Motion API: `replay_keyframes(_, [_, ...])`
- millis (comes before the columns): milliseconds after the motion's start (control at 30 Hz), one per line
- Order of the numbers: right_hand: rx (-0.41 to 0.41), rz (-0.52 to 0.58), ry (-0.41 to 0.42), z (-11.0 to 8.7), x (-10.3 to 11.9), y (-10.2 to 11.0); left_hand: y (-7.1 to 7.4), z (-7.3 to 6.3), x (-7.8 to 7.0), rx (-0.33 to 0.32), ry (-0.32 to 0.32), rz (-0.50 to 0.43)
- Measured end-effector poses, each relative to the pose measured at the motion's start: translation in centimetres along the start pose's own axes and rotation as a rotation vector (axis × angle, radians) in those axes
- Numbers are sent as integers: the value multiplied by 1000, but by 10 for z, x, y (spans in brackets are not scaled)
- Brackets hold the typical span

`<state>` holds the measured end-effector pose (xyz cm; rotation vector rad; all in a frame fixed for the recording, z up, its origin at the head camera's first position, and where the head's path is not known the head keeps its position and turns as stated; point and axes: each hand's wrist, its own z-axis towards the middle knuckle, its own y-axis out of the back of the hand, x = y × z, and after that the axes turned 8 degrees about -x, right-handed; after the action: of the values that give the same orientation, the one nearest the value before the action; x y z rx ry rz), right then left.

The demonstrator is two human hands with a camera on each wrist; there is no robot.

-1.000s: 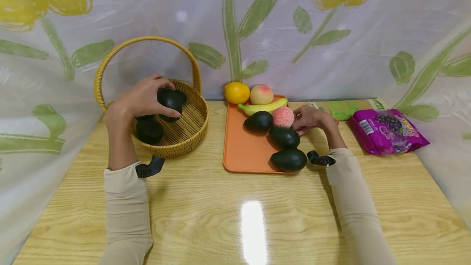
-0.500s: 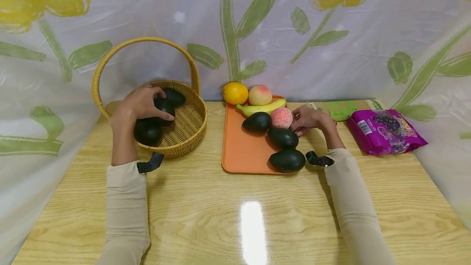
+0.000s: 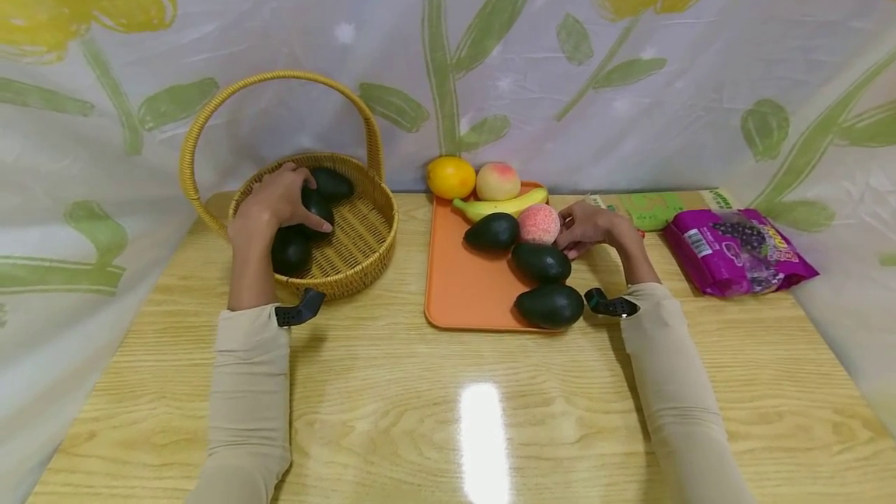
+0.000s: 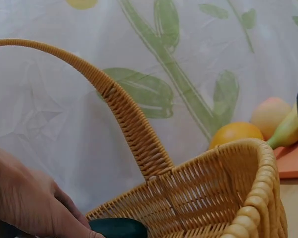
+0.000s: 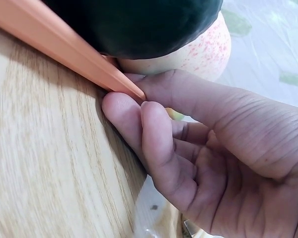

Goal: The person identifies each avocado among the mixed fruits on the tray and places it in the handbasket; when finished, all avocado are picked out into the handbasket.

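Observation:
Down inside the wicker basket (image 3: 364, 271), my left hand (image 3: 278, 197) grips a dark green avocado (image 3: 318, 210), thumb at its near side and fingers over the far side. Another avocado (image 3: 332, 183) lies behind it and one more (image 3: 290, 253) in front, partly under the hand. In the left wrist view the hand (image 4: 32, 198) hides most of what it holds. My right hand (image 3: 586, 225) pinches the right rim of the orange tray (image 3: 465, 294) between thumb and fingers, as the right wrist view shows at the tray edge (image 5: 89, 64). A speckled pink peach (image 3: 539, 222) sits beside those fingers.
On the tray lie avocados (image 3: 549, 306) and a banana (image 3: 500, 204); a paler peach (image 3: 498, 180) and a yellow-orange fruit (image 3: 451, 177) are at its back edge. A purple grape-printed packet (image 3: 738, 251) and a green flat package (image 3: 658, 208) lie right. The basket's tall handle (image 3: 280, 75) arches overhead.
My left hand has lowered the avocado into the basket among the others, moving left and down, and its forearm then shifted slightly right. The right hand stays at the tray rim.

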<state>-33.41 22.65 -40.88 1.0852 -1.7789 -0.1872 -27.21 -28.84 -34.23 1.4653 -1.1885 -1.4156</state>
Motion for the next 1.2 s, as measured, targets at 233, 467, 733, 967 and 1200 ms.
replay_keyframes(233, [-17, -3, 8, 2, -1, -3, -2, -3, 1, 14, 39, 12])
replay_keyframes(467, [-7, 5, 12, 1, 1, -3, 2, -5, 2, 34, 25, -21])
replay_keyframes(733, [-4, 9, 23, 0, 1, 1, 7, -6, -4, 51, 6, -26])
replay_keyframes(967, [-4, 0, 14, 1, -2, 1, 10, -5, -3, 35, -41, -24])
replay_keyframes(1200, [-20, 6, 19, 1, -2, -1, 18, -11, -9, -23, -76, -44])
